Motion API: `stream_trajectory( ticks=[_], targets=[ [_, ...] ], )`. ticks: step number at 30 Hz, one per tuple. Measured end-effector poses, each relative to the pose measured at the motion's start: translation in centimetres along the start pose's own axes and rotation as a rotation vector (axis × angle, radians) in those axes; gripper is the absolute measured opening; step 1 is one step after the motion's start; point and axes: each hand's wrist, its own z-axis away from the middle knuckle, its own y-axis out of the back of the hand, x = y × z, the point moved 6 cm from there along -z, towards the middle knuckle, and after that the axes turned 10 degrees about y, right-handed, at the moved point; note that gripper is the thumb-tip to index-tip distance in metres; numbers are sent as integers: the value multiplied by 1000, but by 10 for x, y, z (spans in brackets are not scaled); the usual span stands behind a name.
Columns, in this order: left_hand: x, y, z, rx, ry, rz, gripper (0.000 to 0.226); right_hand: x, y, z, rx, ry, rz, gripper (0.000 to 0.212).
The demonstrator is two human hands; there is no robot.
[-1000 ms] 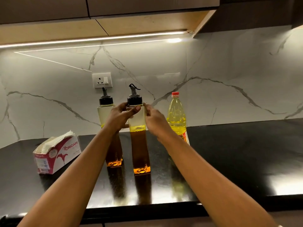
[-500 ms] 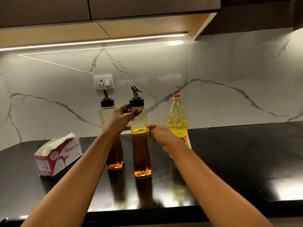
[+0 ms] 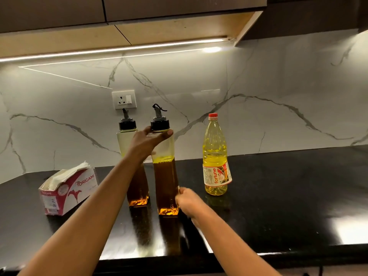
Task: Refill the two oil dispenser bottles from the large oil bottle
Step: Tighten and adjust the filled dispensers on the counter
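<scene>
Two dispensers stand upright on the black bench [image 3: 278,186], close side by side. The back dispenser [image 3: 124,144] is on the left, a bit farther away. The front dispenser [image 3: 165,186] is just to its right and nearer. Both have black caps with small spouts. Both hold dark brown oil low down and are clear near the top.

The left hand [image 3: 148,141] grips the front dispenser high up, just under its cap. The thumb lies across the front and the fingers go round behind. The left arm [image 3: 99,206] crosses in front of the back dispenser and hides its middle.

The right hand [image 3: 186,198] is low down, at the right edge of the front dispenser, near its base. Its fingers are curled and meet that edge. I cannot tell if it holds the dispenser or only touches it.

The big bottle [image 3: 215,156] stands on the bench to the right of the dispensers, apart from them and from both hands. It has a red cap on, a label and yellow oil inside.

A tissue box [image 3: 67,190] lies on the bench to the left, with white tissues poking out. A socket [image 3: 123,99] is on the marble wall [image 3: 278,116] behind the back dispenser.
</scene>
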Motion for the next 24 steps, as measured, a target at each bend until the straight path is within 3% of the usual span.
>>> stream_trajectory(
  ticks=[2,4,7,12,15,20,22,24],
  targets=[
    [4,1,-1,91,-63,-160,111,-29,11,2,27,83,-105,35],
    [6,3,1,118,-107,-179,94,-57,23,3,55,200,-143,39],
    [4,6,1,106,-71,-25,68,-98,45,1,87,362,-129,41],
    [-7,12,0,-30,5,286,45,-141,69,-4,152,512,-162,44],
    [-8,15,-3,-25,3,335,23,-109,56,-1,92,434,-152,39],
    [-8,17,-3,-82,31,337,17,2,3,6,-64,19,40,44],
    [-7,17,-3,-88,34,332,17,1,6,4,-44,-10,9,43],
    [-7,16,-2,-89,39,330,15,-38,19,0,-19,106,-133,38]
  ],
)
